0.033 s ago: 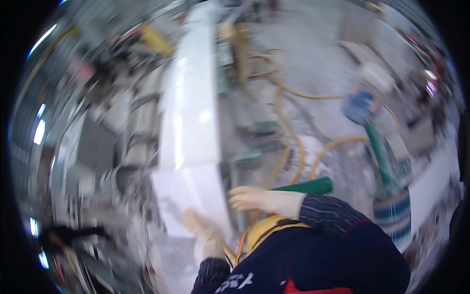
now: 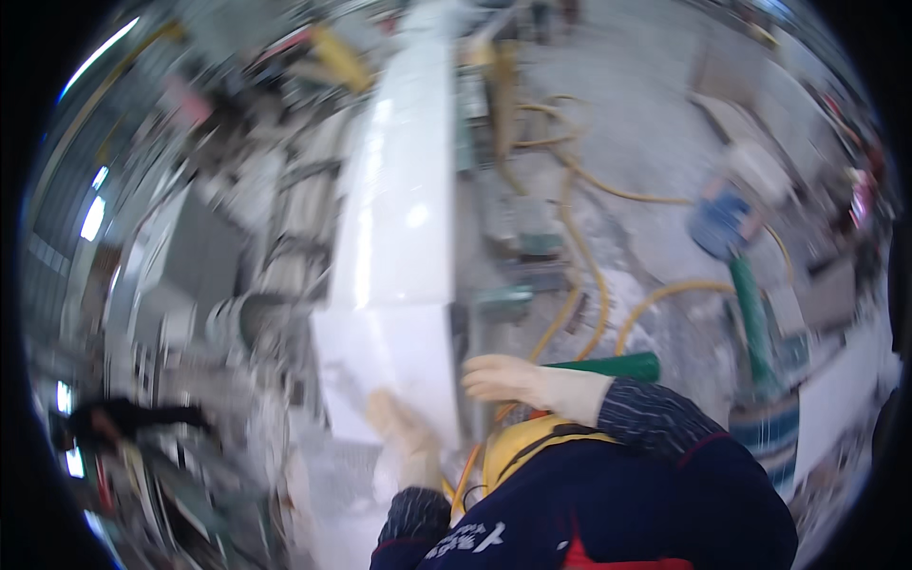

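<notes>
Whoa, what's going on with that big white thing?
Someone's gloved left hand is over a white panel at the near end of a long, shiny white slab. Blur hides whether it's pressing. The right hand is just right of the panel, near a green tube.

Blue container [image 2: 717, 228] and yellow hose [image 2: 676, 287] on floor [image 2: 632, 114]

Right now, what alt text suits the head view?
Gloved left hand over a white panel at the near end of a long white slab; gloved right hand beside the panel, near a green tube. Yellow hose loops across the floor.
</notes>
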Motion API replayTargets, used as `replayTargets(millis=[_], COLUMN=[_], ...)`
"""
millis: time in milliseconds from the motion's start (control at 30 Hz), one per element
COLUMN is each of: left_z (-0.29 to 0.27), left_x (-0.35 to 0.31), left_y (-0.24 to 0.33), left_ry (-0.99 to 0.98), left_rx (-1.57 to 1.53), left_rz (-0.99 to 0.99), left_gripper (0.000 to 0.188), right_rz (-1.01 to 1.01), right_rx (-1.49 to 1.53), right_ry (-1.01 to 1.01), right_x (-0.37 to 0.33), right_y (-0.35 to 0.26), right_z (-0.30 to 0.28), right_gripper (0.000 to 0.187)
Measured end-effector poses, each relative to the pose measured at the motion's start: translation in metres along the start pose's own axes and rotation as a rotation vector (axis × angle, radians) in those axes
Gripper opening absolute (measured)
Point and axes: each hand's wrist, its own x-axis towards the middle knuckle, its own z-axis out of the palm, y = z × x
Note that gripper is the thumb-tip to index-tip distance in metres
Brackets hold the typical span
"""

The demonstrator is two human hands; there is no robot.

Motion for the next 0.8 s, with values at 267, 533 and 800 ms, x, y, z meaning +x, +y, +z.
replayTargets(millis=[267,533,800], left_z=[-0.02,0.005,0.043], left_x=[0.006,-0.015,-0.043], left_y=[0.013,0.004,-0.025], left_ry=[0.133,0.42,0.242], left_rx=[-0.085,-0.103,-1.144], left_rz=[0.061,-0.31,-1.36], left_gripper=[0.043,0.043,0.044], right_rz=[-0.048,-0.004,-0.144], right_rx=[-0.068,-0.121,-0.575], right_ry=[-0.085,-0.01,-0.105], right_x=[0.025,0.048,0.05], right_y=[-0.017,-0.038,-0.019], right_z=[0.023,0.051,0.066], right_gripper=[0.05,0.041,0.039])
